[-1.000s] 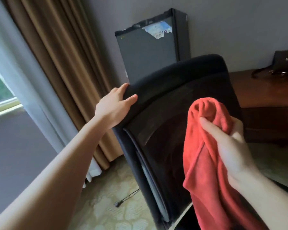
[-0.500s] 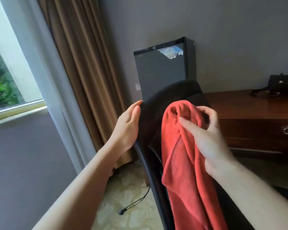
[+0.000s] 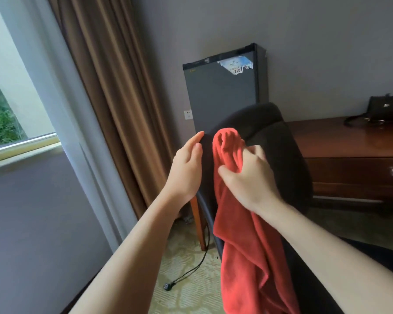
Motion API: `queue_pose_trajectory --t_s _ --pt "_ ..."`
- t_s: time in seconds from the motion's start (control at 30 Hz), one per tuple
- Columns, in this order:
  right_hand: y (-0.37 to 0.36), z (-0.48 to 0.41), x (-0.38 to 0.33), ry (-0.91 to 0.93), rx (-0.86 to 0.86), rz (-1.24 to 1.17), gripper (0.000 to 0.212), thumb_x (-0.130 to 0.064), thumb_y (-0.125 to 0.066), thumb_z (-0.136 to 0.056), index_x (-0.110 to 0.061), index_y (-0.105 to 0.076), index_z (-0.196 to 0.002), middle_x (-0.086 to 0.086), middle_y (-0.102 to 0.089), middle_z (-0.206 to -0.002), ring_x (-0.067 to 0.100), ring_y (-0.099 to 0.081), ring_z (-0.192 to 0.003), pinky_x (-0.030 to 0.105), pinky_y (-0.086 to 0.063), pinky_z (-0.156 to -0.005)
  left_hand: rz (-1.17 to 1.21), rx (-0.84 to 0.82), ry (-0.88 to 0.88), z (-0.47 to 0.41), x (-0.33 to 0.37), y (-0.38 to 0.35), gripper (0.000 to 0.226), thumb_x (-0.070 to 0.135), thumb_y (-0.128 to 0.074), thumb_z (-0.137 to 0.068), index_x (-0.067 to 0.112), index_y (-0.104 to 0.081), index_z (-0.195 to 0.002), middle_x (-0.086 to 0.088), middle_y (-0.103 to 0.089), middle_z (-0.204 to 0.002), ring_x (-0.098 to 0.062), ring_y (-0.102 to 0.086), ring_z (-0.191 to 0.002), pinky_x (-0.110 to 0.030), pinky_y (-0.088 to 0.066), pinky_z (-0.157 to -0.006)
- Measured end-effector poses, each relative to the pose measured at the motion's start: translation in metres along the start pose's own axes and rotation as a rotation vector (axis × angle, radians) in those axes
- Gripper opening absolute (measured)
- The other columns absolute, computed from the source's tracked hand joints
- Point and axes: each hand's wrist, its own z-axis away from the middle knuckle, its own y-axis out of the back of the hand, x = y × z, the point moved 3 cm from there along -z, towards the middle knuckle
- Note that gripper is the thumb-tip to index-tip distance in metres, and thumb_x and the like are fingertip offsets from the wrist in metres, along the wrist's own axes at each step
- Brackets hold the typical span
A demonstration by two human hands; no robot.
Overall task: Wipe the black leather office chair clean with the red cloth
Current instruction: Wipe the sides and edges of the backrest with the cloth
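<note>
1. Head view, the task's things: the black leather office chair [image 3: 279, 150] stands in front of the person, its backrest top at mid-frame. The red cloth [image 3: 247, 257] is bunched against the upper left of the backrest, and its long tail hangs down the back.
2. Head view, grips: the left grip [image 3: 186, 168] lies wide, with straight fingers resting on the backrest's left edge. The right grip [image 3: 250, 180] is closed around the cloth's bunched top.
3. Handling, as I judge it: the cloth looks soft, light and floppy, so it is best gathered into a wad to keep the tail from dragging. The leather looks smooth and the chair may swivel, so steadying its edge makes sense.
4. Writing: a torn sticker [image 3: 235, 66] on the dark mini fridge [image 3: 222, 94] carries print too small to read. The bag [image 3: 386, 109] on the wooden worktop [image 3: 340, 137] shows no label I can make out.
</note>
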Motion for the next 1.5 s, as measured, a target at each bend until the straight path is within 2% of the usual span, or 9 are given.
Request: queue_pose_trajectory --t_s 0.2,0.33,0.43,0.6,0.77,1.03,1.17,1.3,1.5 --pt "0.007 0.027 -0.002 0.208 -0.163 0.102 0.035 -0.028 -0.067 -0.078 -0.024 -0.055 -0.111 -0.006 -0.043 -0.101 0.013 -0.051 -0.081 0.006 -0.033 -0.063 -0.008 -0.045 0.018 -0.012 -0.005 -0.002 0.038 0.011 -0.031 -0.104 0.009 -0.047 -0.138 -0.007 -0.05 -0.14 -0.017 -0.043 -0.132 -0.037 -0.029 -0.115" --pt "0.021 0.03 0.003 0.343 -0.352 0.15 0.027 -0.028 -0.067 -0.069 -0.031 -0.058 -0.094 -0.011 -0.052 -0.086 0.012 -0.055 -0.077 0.019 -0.038 -0.065 0.024 -0.059 0.038 -0.025 -0.008 -0.004 0.037 0.01 -0.033 -0.103 0.008 -0.049 -0.136 -0.01 -0.053 -0.137 -0.02 -0.046 -0.13 -0.041 -0.031 -0.114" --pt "0.038 0.025 0.015 0.32 -0.408 0.006 0.052 -0.029 -0.066 -0.061 -0.033 -0.053 -0.111 -0.012 -0.068 -0.093 0.004 -0.064 -0.084 0.019 -0.048 -0.076 0.078 -0.068 0.047 -0.031 -0.009 -0.01 0.043 0.024 -0.038 -0.095 0.01 -0.051 -0.133 -0.011 -0.055 -0.135 -0.022 -0.048 -0.129 -0.043 -0.032 -0.114" --pt "0.053 -0.026 0.035 0.055 0.134 -0.275 0.035 -0.011 -0.071 -0.066 -0.024 -0.062 -0.097 -0.005 -0.063 -0.093 0.004 -0.059 -0.084 0.012 -0.042 -0.077 0.191 -0.063 0.083 -0.036 -0.015 -0.012 0.04 0.026 -0.026 -0.106 0.014 -0.053 -0.132 -0.007 -0.057 -0.133 -0.017 -0.052 -0.125 -0.038 -0.033 -0.113" --pt "0.023 -0.095 0.038 -0.283 0.33 -0.511 0.029 -0.017 -0.065 -0.08 -0.02 -0.067 -0.108 -0.002 -0.068 -0.099 0.015 -0.063 -0.095 0.024 -0.047 -0.087 0.197 -0.06 0.075 -0.035 -0.016 -0.013 0.051 0.034 -0.016 -0.105 0.012 -0.051 -0.135 -0.006 -0.058 -0.131 -0.014 -0.055 -0.121 -0.035 -0.037 -0.111" --pt "-0.011 -0.077 0.004 -0.041 0.061 -0.168 0.049 -0.014 -0.057 -0.082 -0.034 -0.057 -0.127 -0.002 -0.046 -0.131 0.016 -0.053 -0.114 0.015 -0.032 -0.091 0.274 -0.107 0.044 -0.034 -0.015 -0.014 0.052 0.035 -0.012 -0.104 0.016 -0.057 -0.123 0.005 -0.065 -0.116 0.0 -0.06 -0.109 -0.02 -0.041 -0.104" --pt "-0.01 -0.042 -0.004 0.094 -0.027 -0.135 0.057 -0.008 -0.057 -0.082 -0.034 -0.053 -0.133 -0.007 -0.044 -0.123 0.012 -0.052 -0.109 0.013 -0.032 -0.087 0.308 -0.112 0.06 -0.034 -0.011 -0.014 0.051 0.037 -0.012 -0.104 0.026 -0.061 -0.101 0.008 -0.067 -0.104 -0.005 -0.06 -0.106 -0.022 -0.041 -0.103" --pt "-0.007 -0.016 -0.001 0.147 -0.111 -0.105 0.053 -0.007 -0.059 -0.082 -0.028 -0.057 -0.13 -0.012 -0.042 -0.109 0.008 -0.052 -0.094 0.013 -0.036 -0.079 0.256 -0.098 0.127 -0.034 -0.004 -0.013 0.048 0.037 -0.016 -0.104 0.015 -0.057 -0.113 0.0 -0.065 -0.104 0.002 -0.061 -0.091 -0.007 -0.044 -0.083" --pt "0.03 -0.004 0.012 0.264 -0.434 0.001 0.04 -0.007 -0.066 -0.074 -0.023 -0.07 -0.11 -0.001 -0.06 -0.102 0.015 -0.059 -0.093 0.028 -0.047 -0.085 -0.238 -0.276 0.219 -0.051 0.004 -0.005 0.035 0.02 -0.058 -0.094 0.02 -0.044 -0.125 -0.007 -0.057 -0.125 -0.021 -0.059 -0.107 -0.038 -0.047 -0.099"
